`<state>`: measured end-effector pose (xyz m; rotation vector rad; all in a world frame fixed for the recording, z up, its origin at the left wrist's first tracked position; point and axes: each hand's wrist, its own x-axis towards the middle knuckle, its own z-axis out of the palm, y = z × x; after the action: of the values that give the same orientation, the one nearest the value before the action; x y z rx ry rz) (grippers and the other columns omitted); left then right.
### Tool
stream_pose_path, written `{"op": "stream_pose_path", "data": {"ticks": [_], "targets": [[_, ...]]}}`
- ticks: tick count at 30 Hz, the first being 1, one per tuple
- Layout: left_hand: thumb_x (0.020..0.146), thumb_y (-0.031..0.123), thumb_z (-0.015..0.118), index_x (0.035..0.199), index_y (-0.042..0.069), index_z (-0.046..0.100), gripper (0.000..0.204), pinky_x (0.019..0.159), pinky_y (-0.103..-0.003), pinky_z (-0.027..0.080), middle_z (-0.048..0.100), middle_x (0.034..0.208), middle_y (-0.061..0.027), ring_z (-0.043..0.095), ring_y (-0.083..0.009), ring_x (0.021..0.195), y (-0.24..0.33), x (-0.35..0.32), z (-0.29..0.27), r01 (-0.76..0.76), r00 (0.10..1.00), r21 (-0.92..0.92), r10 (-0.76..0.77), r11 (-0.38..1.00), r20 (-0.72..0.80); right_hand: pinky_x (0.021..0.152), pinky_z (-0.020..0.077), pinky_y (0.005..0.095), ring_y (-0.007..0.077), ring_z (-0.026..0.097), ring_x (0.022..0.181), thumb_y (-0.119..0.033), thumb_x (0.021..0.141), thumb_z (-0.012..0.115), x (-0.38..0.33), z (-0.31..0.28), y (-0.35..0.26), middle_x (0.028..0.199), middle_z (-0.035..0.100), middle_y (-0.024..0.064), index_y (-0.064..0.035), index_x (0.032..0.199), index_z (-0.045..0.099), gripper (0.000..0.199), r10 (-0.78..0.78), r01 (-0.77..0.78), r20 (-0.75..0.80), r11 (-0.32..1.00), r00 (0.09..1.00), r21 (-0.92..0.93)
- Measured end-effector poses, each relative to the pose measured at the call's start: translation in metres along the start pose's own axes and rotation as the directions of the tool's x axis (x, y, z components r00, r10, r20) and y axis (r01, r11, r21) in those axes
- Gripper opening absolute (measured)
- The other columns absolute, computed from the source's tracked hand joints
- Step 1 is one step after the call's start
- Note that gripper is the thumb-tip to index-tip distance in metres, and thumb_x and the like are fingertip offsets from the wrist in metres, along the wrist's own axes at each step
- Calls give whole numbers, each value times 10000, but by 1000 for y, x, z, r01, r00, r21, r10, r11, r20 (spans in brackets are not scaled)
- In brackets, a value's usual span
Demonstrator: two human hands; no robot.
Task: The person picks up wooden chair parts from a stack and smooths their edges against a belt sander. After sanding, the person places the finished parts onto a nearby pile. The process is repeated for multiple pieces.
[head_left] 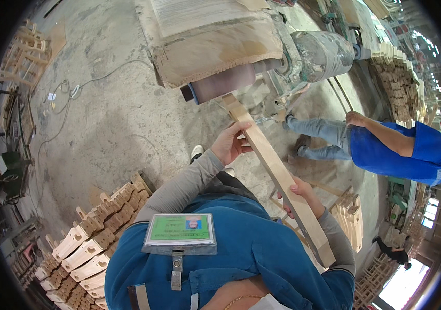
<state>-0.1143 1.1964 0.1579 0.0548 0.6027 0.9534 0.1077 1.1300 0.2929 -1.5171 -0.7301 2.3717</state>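
Where the middle of my view lies, I hold one long board (274, 160), its far end at 12 o'clock and its near end slanting down between 4 and 5 o'clock. My left hand (231, 143) is closed on the far part from the 9 o'clock side, fingers at the long edge; my right hand (303, 197) grips it nearer me from the 3 o'clock side, thumb on the upper face and fingertips curling round from below. The far end sits right by the roller (223, 82); I cannot tell whether they touch.

I judge the board stiff and fairly light for its length, hardly fragile, and dry enough not to slip, though dust could make it slicker. The long edges seem the best hold, one hand toward each end, with fingers well back from the roller.

The board is pale, plain wood, straight and square-edged, with a smooth-looking face. The roller is a dull mauve cylinder, its surface blurred, under a tan sheet (215, 51) with a ragged lower edge. Between 1 and 2 o'clock bulges a rounded, scuffed motor (324, 51). At 8 o'clock, curved wooden parts (86, 237) rise in tight layers; at 10 o'clock, a thin cable (68, 103) loops over gritty, stained concrete (107, 119).
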Motion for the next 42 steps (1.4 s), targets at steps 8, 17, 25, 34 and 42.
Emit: {"op": "stream_pose_path", "data": {"ticks": [8,17,25,34,42], "targets": [[844,339,578,1143,60,461,425,884,-439,457,521,1075,-79,556,-245,983,18,10,-10,-59,998,-47,59,997,3,390,434,249,138,510,512,-293,817,480,12,30,-31,834,482,101,-145,1420,184,687,-57,56,-50,998,997,-38],[840,365,582,1164,64,457,460,882,-447,456,518,1113,-85,541,-253,1016,22,16,-29,-62,996,-60,66,996,65,399,422,248,129,488,473,-281,816,472,24,38,-30,806,485,95,-136,1420,186,684,-92,89,-43,994,995,-68],[844,355,574,1146,56,475,437,873,-413,465,543,1085,-89,553,-246,995,29,13,-26,-54,995,-45,58,998,82,399,423,250,130,501,489,-315,805,478,32,36,-23,803,479,96,-151,1419,195,696,-114,111,-44,991,992,-68],[845,319,586,1131,76,482,390,827,-433,499,541,1045,-55,566,-232,967,27,13,-29,-40,994,-81,47,996,97,396,428,256,135,506,496,-317,797,481,31,35,-22,815,474,94,-181,1421,194,700,-99,95,-41,993,994,-74],[829,322,608,1133,68,486,415,849,-425,483,545,1054,-70,561,-231,978,30,13,-23,-26,996,-53,31,998,87,380,423,262,136,500,480,-293,790,474,32,36,-22,827,474,95,-192,1424,180,706,-89,86,-61,995,994,-42]]}}
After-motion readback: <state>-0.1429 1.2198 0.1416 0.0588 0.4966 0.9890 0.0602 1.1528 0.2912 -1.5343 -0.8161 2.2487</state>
